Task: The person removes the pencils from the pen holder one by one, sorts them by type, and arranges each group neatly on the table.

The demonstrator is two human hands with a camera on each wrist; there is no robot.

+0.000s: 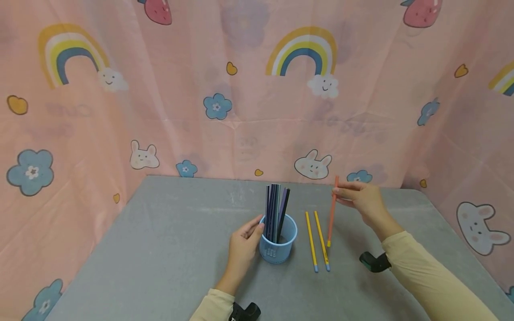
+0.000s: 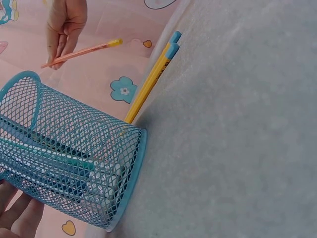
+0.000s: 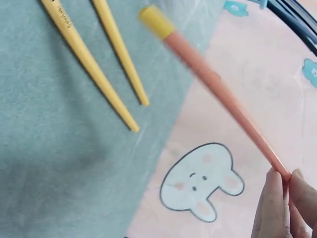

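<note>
A light-blue mesh pen cup (image 1: pixel 275 252) stands upright on the table, several dark, slim pencil-like sticks (image 1: pixel 272 211) leaning inside it. My left hand (image 1: pixel 244 243) holds the cup from its left side, thumb near the rim; in the left wrist view its fingers (image 2: pixel 22 215) show beside the mesh. Between thumb and fingertips, my right hand (image 1: pixel 361 200) pinches the upper end of a slim orange pencil-like stick (image 1: pixel 333 211), its yellow end (image 3: pixel 156 22) pointing down. Two yellow sticks with blue ends (image 1: pixel 311 243) lie side by side between the cup and the orange one.
The grey table (image 1: pixel 168 249) reaches back to a pink curtain (image 1: pixel 180 89) printed with rainbows, rabbits and flowers. A dark wrist device (image 1: pixel 375 262) sits by the right sleeve, another (image 1: pixel 245 312) by the left.
</note>
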